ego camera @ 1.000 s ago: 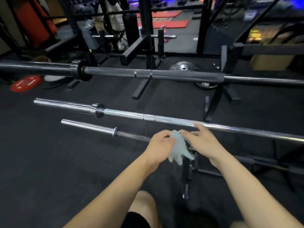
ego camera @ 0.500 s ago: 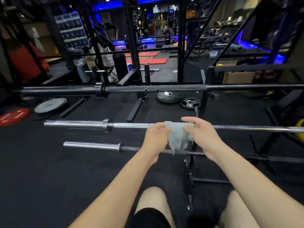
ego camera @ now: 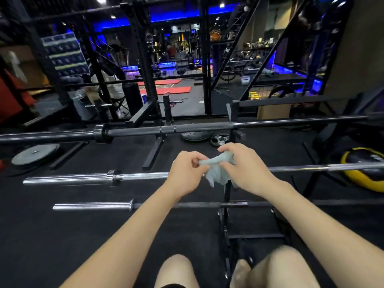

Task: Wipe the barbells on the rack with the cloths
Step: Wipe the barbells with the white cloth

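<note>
Three barbells lie level on a black rack (ego camera: 227,196). The top one is a dark barbell (ego camera: 197,128), the middle one a chrome barbell (ego camera: 83,178), the lowest a short barbell (ego camera: 93,205) with a dark shaft. A pale blue-grey cloth (ego camera: 217,173) hangs bunched between my hands, just above and in front of the chrome barbell. My left hand (ego camera: 187,173) pinches its left end. My right hand (ego camera: 245,169) grips its right part. My hands hide the chrome bar's shaft behind them.
Weight plates (ego camera: 196,135) lie on the black floor behind the rack, another grey plate (ego camera: 35,153) at the left. A yellow and black object (ego camera: 365,169) sits at the right. Black rack posts and gym gear fill the background. My knees (ego camera: 176,271) show at the bottom.
My view has tilted up. My hands lifted the cloth a little off the chrome barbell and pulled it out sideways between them.
</note>
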